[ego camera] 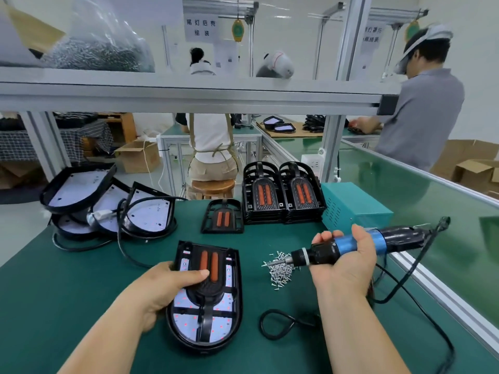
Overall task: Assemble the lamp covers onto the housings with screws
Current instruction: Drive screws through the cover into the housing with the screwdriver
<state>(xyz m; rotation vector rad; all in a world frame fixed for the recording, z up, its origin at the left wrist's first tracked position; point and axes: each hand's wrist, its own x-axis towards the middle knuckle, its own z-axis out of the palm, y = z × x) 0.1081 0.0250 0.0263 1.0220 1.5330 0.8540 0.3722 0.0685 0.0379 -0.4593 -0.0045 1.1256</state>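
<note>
A green felt-like mat covers the counter (81, 306). Near its front edge lies a housing (235, 314), a black plastic shell, square at the far end and rounded at the near end, with a white board dotted red inside. On it sits a cover (208, 265), a black ribbed frame with two orange oblong lenses side by side.

The left hand (162, 287) lies flat over the housing's left side; its fingers (198, 273) are stretched across the cover, the tip of one touching the left lens, the thumb curled under at the housing's near left edge.

The right hand (343, 263) is wrapped around an electric screwdriver (351, 245), a smooth black and blue cylinder, held almost level, with a black cable trailing from its right end. Its metal bit points left into a loose pile of small silvery screws (280, 268), just right of the housing.

Farther back, one more cover (222, 217) lies flat, beside two stacks of covers (283, 198). To the left, empty housings (108, 206) with white boards lean on one another in a heap. A teal metal box (353, 203) stands right of the stacks.
</note>
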